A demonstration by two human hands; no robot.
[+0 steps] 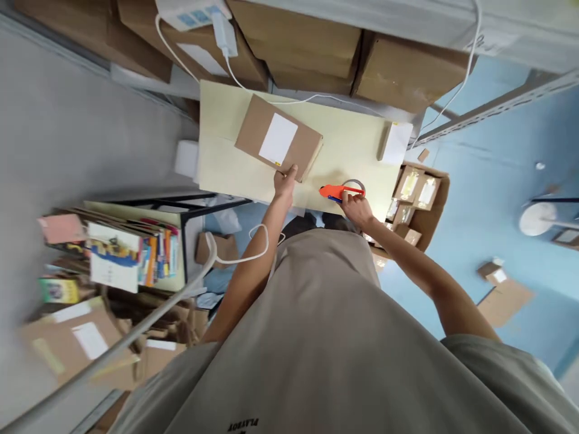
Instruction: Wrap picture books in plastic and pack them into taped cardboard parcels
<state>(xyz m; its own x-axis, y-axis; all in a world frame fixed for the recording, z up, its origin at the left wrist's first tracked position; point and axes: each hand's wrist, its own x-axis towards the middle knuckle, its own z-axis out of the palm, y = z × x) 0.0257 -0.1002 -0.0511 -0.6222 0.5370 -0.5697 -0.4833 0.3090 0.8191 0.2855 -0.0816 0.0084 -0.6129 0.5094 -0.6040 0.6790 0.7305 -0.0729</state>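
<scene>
A flat brown cardboard package (302, 146) with a white label (278, 139) lies tilted over the pale yellow table (219, 166). My left hand (286, 183) grips its near edge, thumb on top and fingers underneath. To the right, my right hand (356, 208) is closed around an orange tape dispenser (333, 192) with a blue part, held just above the table's front edge. The dispenser and the package are apart. A white box (395, 143) stands at the table's right end.
Large cartons (303, 45) line the shelf behind the table. A white cable (312, 97) crosses the back. An open carton of packages (436, 208) is at the right. Books (158, 256) and a grey metal pole (149, 322) are at the left.
</scene>
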